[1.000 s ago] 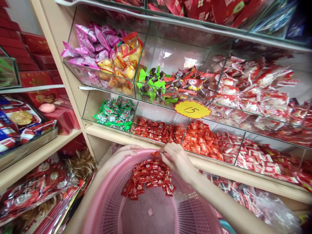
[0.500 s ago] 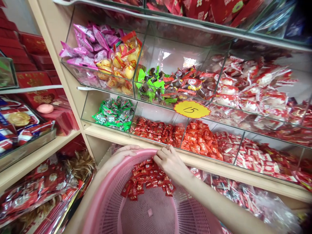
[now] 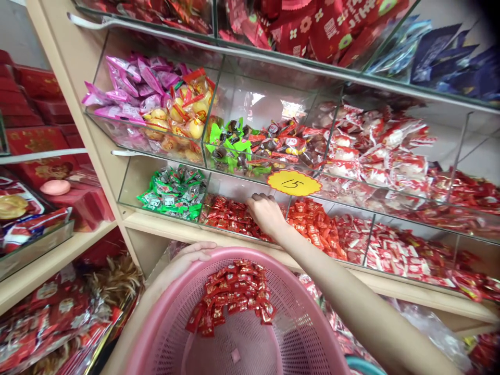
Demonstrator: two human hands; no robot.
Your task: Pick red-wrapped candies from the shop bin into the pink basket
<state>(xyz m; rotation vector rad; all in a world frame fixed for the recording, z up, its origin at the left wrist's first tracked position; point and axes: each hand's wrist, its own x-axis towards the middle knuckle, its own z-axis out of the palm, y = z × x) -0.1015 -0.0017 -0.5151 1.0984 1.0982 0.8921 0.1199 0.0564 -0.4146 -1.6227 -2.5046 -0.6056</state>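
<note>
In the head view a pink plastic basket is tilted against the shelf, with a heap of red-wrapped candies inside along its far wall. My left hand is closed over the basket's far left rim. Above the basket, my right hand reaches into a clear shelf bin of dark red candies. Its fingers are curled downward, and whatever is under them is hidden.
Green-wrapped candies fill the bin at left; orange-red candies lie at right. A yellow price tag marked 15 hangs just above my right hand. The wooden shelf edge runs behind the basket.
My right hand has gone from the basket's far rim up and forward into the dark red candy bin. My left hand stays on the rim. The view has shifted slightly.
</note>
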